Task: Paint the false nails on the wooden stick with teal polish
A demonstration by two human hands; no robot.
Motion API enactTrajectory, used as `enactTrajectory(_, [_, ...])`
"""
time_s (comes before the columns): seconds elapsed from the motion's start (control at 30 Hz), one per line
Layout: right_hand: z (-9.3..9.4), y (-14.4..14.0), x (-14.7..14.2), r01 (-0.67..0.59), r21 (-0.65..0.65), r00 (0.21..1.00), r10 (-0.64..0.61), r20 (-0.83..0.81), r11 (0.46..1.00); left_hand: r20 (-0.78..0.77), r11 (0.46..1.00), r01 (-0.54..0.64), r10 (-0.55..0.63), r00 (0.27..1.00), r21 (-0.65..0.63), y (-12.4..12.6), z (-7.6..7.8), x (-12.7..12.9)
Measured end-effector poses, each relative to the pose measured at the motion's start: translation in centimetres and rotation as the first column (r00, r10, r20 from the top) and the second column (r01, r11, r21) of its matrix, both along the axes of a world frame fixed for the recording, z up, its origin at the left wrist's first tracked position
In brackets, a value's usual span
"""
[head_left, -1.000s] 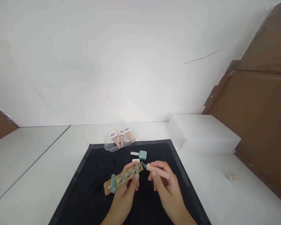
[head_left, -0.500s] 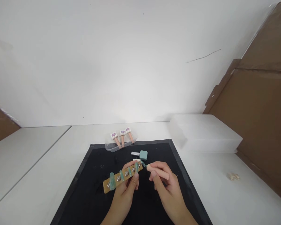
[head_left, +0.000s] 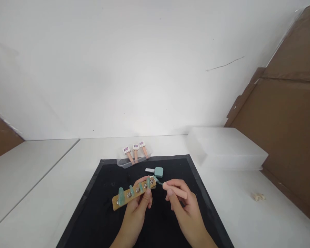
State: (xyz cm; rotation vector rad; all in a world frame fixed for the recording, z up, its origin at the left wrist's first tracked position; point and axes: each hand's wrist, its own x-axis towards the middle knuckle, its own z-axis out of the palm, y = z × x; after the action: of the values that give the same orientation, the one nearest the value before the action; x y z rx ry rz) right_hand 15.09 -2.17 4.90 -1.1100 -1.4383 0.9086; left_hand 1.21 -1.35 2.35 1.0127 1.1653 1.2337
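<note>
My left hand (head_left: 137,210) is closed around a tan strip (head_left: 115,204) that tilts up to the right. Along the strip stand several round metal studs and green false nails (head_left: 121,196), the largest at the left end. A small pale object (head_left: 153,187), mostly hidden, shows behind the strip's right end. Pinched in my right hand (head_left: 186,205) is a nail polish brush (head_left: 176,190) with a long peach handle. Its green-coated bristle end (head_left: 158,181) points left and lies close to the rightmost nail; whether they touch I cannot tell.
A green polish bottle (head_left: 158,172) with a silver cap lies just beyond my hands on the black mat (head_left: 100,186). Behind it, a clear tray (head_left: 121,164) holds three peach-handled bottles (head_left: 136,147). A white box (head_left: 229,148) and a small cream-coloured scrap (head_left: 258,197) are at right.
The strip in my left hand has shifted slightly left and turned, so its nails appear more upright. The brush stays near its right end, with my right hand almost still.
</note>
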Motion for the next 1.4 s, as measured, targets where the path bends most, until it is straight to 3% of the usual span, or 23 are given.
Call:
enactTrajectory(0.4, [-0.2,-0.2,0.0,0.018,-0.009,1.000,-0.018,-0.026,1.000,0.051,0.996,0.049,-0.046,0.998,-0.069,0.1,0.1,0.1])
enactTrajectory(0.53, [-0.1,-0.4,0.2,0.038,0.019,0.999,-0.038,-0.038,0.999,0.184,0.984,0.113,-0.086,0.979,-0.141,0.0,0.7,0.2])
enactTrajectory(0.67, [-0.2,-0.5,0.6,0.044,0.074,0.998,-0.040,-0.057,0.996,0.420,0.962,0.203,-0.111,0.901,-0.181,0.0,0.9,0.1])
enactTrajectory(0.8, [-0.6,-0.5,1.0,0.046,0.106,0.997,-0.039,-0.064,0.993,0.648,0.907,0.340,-0.105,0.754,-0.248,0.2,0.3,-0.1])
enactTrajectory(0.9, [-0.7,-0.4,1.0,0.027,0.123,0.996,-0.016,-0.087,0.992,0.752,0.871,0.421,-0.097,0.652,-0.252,0.4,0.0,-0.3])
enactTrajectory(0.97, [-0.7,-0.4,1.0,0.012,0.126,0.994,0.002,-0.107,0.992,0.774,0.859,0.451,-0.109,0.624,-0.243,0.4,0.0,-0.3])
enactTrajectory(1.2, [-0.3,-0.3,0.8,-0.038,0.072,0.969,0.054,-0.242,0.997,0.740,0.872,0.444,-0.159,0.653,-0.204,-0.2,0.2,-0.2])
enactTrajectory(1.4, [-0.4,-0.1,0.5,-0.155,0.051,0.877,0.162,-0.452,0.987,0.701,0.890,0.394,-0.131,0.701,-0.228,-0.1,0.1,0.0])
